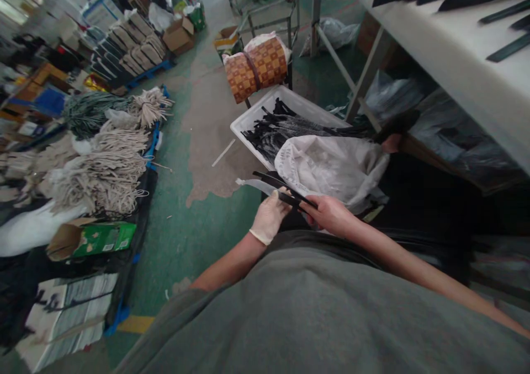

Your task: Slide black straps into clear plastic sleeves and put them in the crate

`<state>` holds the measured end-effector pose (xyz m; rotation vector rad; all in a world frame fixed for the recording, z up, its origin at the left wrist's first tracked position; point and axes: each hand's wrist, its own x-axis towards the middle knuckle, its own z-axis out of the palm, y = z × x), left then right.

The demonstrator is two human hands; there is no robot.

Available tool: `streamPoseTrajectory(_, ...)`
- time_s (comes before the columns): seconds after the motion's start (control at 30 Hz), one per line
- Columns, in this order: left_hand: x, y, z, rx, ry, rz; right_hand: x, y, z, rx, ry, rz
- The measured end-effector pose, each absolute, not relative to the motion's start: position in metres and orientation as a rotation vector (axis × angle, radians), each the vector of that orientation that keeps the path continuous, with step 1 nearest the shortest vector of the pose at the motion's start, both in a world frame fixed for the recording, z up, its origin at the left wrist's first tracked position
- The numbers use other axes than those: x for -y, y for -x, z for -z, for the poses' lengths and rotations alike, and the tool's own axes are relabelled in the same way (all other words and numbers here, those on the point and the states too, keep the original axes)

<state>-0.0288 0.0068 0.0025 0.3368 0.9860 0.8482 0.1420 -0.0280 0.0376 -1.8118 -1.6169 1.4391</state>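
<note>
My left hand (269, 217), in a pale glove, is closed around black strips (273, 181) in front of my lap. The bare right hand (330, 214) grips the same strips nearer their right end. A pale, translucent strip (257, 185) with a small knotted tip sticks out to the left beside them; whether it is a separate piece or a peeled layer I cannot tell. Just beyond my hands lies an open white sack (331, 161) with pale scraps in it. Behind it, a white plastic bin (259, 112) holds many black strips.
A white table (464, 48) at the upper right carries several black strips. A checkered roll (259, 68) rests on a metal frame beyond the bin. On the left, pallets hold bundles of beige cords (110, 164), a green box (105, 236) and stacked sheets (78, 313).
</note>
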Motion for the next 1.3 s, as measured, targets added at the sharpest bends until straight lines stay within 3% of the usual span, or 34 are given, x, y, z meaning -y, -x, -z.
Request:
streamPoseTrajectory(0.33, -0.021, 0.025, -0.008, -1.027, -0.27, -0.851, 0.041, -0.166, -0.046, 1.623, 1.89, -1.458)
streamPoseTrajectory(0.5, 0.002, -0.004, -0.005, -0.928, -0.332, -0.634, 0.034, -0.157, -0.041, 1.688, 1.934, -1.301)
streamPoseTrajectory(0.97, -0.014, 0.001, -0.024, -0.984, -0.319, -0.64, 0.062, -0.198, -0.049, 1.487, 1.811, -1.48)
streamPoseTrajectory(1.23, 0.008, -0.019, -0.013, -0.906, -0.285, -0.417, 0.039, -0.174, -0.053, 1.745, 2.094, -1.147)
streamPoseTrajectory(1.3, 0.007, -0.022, -0.012, -0.916, -0.289, -0.434, 0.036, -0.172, -0.052, 1.706, 2.03, -1.2)
